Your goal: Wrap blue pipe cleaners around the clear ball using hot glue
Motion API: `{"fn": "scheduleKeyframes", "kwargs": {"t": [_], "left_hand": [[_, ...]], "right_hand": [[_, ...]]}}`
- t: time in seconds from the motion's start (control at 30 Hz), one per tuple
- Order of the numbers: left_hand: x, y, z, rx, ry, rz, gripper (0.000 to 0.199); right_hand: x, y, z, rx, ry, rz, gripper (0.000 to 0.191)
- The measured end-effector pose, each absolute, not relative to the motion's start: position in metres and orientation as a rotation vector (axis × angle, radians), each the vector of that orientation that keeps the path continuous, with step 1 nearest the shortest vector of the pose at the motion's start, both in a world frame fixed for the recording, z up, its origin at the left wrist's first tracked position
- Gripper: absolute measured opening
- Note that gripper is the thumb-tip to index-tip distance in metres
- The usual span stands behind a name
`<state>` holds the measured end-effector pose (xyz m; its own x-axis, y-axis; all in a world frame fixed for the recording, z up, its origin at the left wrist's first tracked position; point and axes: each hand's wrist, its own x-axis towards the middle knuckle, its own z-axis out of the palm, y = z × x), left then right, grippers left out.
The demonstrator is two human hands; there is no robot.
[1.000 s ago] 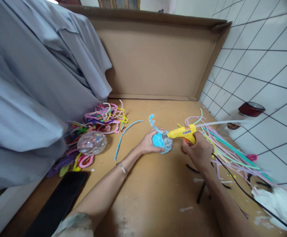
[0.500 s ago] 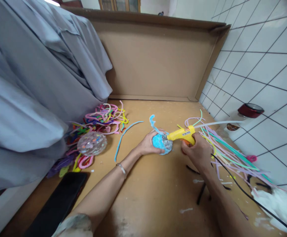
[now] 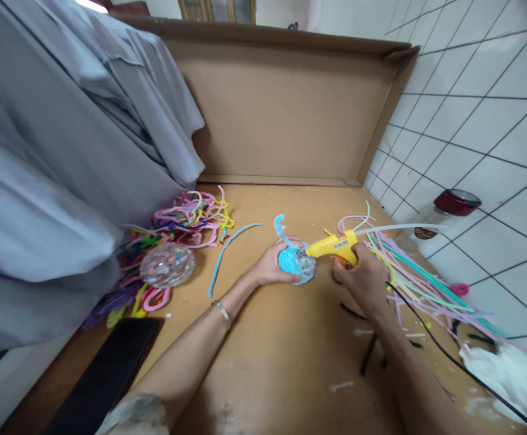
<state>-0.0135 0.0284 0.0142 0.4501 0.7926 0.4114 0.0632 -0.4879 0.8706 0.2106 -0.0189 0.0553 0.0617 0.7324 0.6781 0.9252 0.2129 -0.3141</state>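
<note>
My left hand [image 3: 270, 266] is closed around a rounded object partly wrapped in blue pipe cleaner [image 3: 289, 261], its right part still greyish and clear-looking. A loose blue end of the pipe cleaner [image 3: 280, 227] curls up from its top. In my right hand [image 3: 361, 269] is a yellow hot glue gun [image 3: 333, 244], with its nozzle at the uncovered part of the round object. A long whitish glue stick [image 3: 399, 228] sticks out behind the gun. Left of my left hand, a separate blue pipe cleaner [image 3: 222, 257] lies curved on the table.
Left stands a clear speckled dome [image 3: 167, 266] beside a heap of coloured pipe cleaners [image 3: 191, 217]; a black phone [image 3: 104, 374] lies nearer. Right are long pastel pipe cleaners [image 3: 422, 272], a red-lidded jar [image 3: 456, 202], white crumpled material [image 3: 508, 374] and a black cord [image 3: 445, 347]. Cardboard [image 3: 281, 115] stands behind.
Both hands, the round object and the glue gun hold nearly the same position. The whole view has shifted very slightly.
</note>
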Motion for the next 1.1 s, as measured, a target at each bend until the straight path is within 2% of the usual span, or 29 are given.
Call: {"fn": "scheduleKeyframes", "kwargs": {"t": [1.1], "left_hand": [[-0.0141, 0.0313, 0.008, 1.924, 0.723, 1.067, 0.071]], "right_hand": [[0.2152, -0.0175, 0.0562, -1.573, -1.725, -0.269, 0.017]]}}
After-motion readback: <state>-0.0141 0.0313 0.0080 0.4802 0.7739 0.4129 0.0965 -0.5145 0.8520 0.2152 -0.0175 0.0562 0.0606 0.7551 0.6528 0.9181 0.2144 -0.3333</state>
